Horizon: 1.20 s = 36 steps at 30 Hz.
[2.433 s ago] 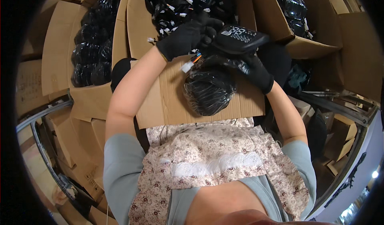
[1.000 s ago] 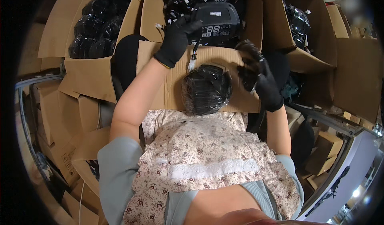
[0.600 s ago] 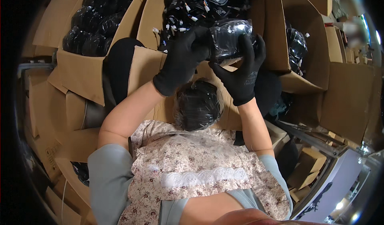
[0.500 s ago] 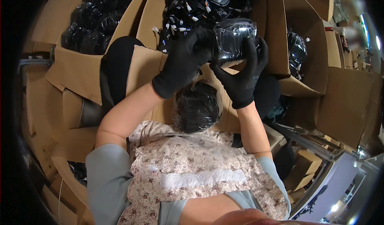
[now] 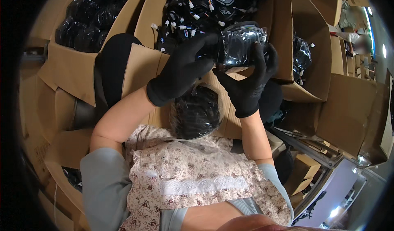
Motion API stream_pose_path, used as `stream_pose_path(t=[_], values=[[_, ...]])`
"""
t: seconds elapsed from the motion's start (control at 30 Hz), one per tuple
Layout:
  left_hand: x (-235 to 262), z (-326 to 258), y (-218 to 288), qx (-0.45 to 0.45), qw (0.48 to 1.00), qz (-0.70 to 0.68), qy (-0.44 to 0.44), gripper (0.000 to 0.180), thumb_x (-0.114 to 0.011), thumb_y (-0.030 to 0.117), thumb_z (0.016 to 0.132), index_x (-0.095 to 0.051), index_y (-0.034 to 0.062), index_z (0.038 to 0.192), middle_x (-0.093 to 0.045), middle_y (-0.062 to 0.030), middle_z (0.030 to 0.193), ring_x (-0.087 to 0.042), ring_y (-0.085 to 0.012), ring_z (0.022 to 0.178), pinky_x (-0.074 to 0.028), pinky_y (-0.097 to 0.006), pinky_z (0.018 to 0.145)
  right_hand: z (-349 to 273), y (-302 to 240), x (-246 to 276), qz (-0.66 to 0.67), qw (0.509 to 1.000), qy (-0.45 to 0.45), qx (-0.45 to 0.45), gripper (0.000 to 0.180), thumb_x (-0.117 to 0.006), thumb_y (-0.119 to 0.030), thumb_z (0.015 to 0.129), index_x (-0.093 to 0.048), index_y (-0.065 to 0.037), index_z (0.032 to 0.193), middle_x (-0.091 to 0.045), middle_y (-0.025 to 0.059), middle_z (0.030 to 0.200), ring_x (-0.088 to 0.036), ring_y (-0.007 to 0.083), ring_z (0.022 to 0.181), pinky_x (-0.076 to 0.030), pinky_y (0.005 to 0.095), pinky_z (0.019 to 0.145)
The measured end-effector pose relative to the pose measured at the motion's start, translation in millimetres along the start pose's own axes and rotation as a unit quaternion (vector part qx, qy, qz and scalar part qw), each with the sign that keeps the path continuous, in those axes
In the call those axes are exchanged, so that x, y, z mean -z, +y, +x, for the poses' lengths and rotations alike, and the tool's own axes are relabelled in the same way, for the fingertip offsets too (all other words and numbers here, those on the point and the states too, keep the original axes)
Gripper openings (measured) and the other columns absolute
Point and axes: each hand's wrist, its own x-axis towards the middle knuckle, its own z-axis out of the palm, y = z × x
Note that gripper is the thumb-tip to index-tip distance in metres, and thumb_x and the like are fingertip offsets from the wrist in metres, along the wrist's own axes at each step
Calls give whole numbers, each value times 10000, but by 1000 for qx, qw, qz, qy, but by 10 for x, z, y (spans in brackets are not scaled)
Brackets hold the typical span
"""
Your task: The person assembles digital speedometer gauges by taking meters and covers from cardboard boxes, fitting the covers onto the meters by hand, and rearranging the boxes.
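A black, glossy unit in clear plastic wrap (image 5: 239, 49) is held up over the near edge of an open carton, its kind unclear. My right hand (image 5: 251, 81), in a black knit glove, grips it with the fingers along its right side and the thumb beneath. From the left, my left hand (image 5: 180, 68), gloved alike, closes on the unit's left edge; the fingertips are partly hidden there. Below my hands, a rounded black item in clear plastic (image 5: 197, 111) rests on cardboard close to my apron.
The carton ahead holds a heap of black parts with white connectors (image 5: 213, 3). At the left, a carton (image 5: 76, 68) contains several bagged black items. To the right stands another open carton (image 5: 316, 58) with black wrapped pieces. A metal frame (image 5: 303, 142) runs at the lower right.
The whole view has shifted slightly. My left hand has turned a little, its thumb and fingers spreading slightly near the wrapped unit. The right hand keeps its hold.
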Motion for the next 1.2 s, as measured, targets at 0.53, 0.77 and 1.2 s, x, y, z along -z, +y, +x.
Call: stream_pose_path(t=[0.53, 0.77, 1.2], values=[[86, -11, -222, -3, 978, 209, 4, 392, -700, 294, 871, -584, 11, 1117, -604, -91, 989, -586, -164, 878, -475, -304, 782, 149, 206, 15, 417, 883, 50, -209, 196, -493, -194, 995, -547, -28, 1085, -585, 16, 925, -527, 88, 840, -456, 243, 758], [65, 121, -141, 7, 953, 304, 9, 413, -712, 307, 852, -584, 26, 1127, -607, -112, 991, -591, -197, 917, -469, -323, 818, 198, 208, -32, 394, 898, 68, -185, 132, -583, -147, 922, -554, -35, 986, -569, 48, 843, -540, 128, 783, -456, 284, 708], [227, 273, -122, 65, 964, -252, 50, 601, -712, 210, 863, -416, 59, 1364, -534, -42, 1242, -505, -156, 1167, -419, -321, 1012, 225, 207, -296, 547, 775, -22, -317, 428, -649, -213, 906, -486, -25, 1255, -570, 78, 1172, -540, 154, 1013, -447, 307, 907]])
